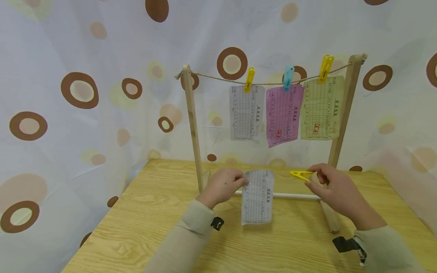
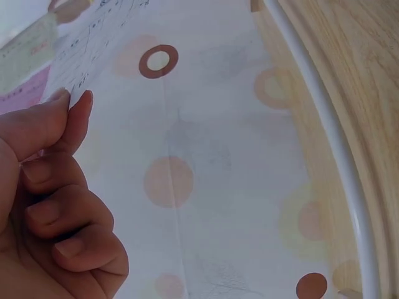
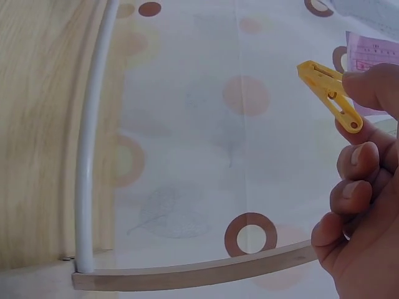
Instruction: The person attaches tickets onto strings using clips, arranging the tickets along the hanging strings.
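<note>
My left hand (image 1: 224,185) pinches a white printed form (image 1: 257,199) by its upper left edge, and the sheet hangs upright over the table. In the left wrist view the thumb and forefinger (image 2: 78,124) meet on the paper's edge while the other fingers curl inward. To the right, my right hand (image 1: 336,187) holds a yellow clothespin (image 1: 301,174) between thumb and forefinger, its nose toward the paper. The right wrist view shows the same clothespin (image 3: 330,93) close up. Paper and clothespin are apart, both lower than the twine (image 1: 218,78).
On the twine hang a white form (image 1: 246,113), a pink form (image 1: 284,113) and a green form (image 1: 322,110), held by yellow and blue clothespins. Wooden posts (image 1: 192,129) carry the twine, with a white bar (image 1: 297,196) low between them. Behind stands a patterned cloth (image 1: 85,45).
</note>
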A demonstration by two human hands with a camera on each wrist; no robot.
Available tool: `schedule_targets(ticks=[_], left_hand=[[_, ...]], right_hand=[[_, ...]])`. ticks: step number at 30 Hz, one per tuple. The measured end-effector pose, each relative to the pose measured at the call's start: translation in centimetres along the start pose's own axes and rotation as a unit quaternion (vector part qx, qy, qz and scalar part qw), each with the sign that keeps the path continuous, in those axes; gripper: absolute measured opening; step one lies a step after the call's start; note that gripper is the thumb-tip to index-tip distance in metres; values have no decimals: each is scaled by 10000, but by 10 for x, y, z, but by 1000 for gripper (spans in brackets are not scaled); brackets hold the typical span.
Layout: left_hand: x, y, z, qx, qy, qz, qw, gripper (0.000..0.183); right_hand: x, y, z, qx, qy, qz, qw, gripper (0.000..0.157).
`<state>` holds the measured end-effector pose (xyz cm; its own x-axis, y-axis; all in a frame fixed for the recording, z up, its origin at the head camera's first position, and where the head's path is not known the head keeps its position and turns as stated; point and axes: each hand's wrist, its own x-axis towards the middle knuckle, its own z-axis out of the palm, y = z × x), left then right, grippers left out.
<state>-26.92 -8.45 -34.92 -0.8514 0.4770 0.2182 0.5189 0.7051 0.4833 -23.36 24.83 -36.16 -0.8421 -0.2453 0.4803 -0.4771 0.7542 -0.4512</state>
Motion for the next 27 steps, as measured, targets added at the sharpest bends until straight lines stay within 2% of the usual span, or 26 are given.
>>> schedule_targets(ticks=[3, 10, 17, 27], left_hand=[[-3, 2, -6, -37, 10, 64, 10000, 21], [-8, 3, -22, 215, 28, 147, 9997, 22], [-12, 2, -36, 18, 75, 305, 9995, 19], [-16, 2, -56, 90, 189, 210, 9996, 18]], right_hand=[[3, -4, -4, -80, 14, -57, 10000, 30], [11, -14, -16, -267, 63, -291, 9992, 29], [19, -26, -27, -396, 78, -541, 9977, 28], [32, -43, -38, -623, 105, -891, 9940, 29]])
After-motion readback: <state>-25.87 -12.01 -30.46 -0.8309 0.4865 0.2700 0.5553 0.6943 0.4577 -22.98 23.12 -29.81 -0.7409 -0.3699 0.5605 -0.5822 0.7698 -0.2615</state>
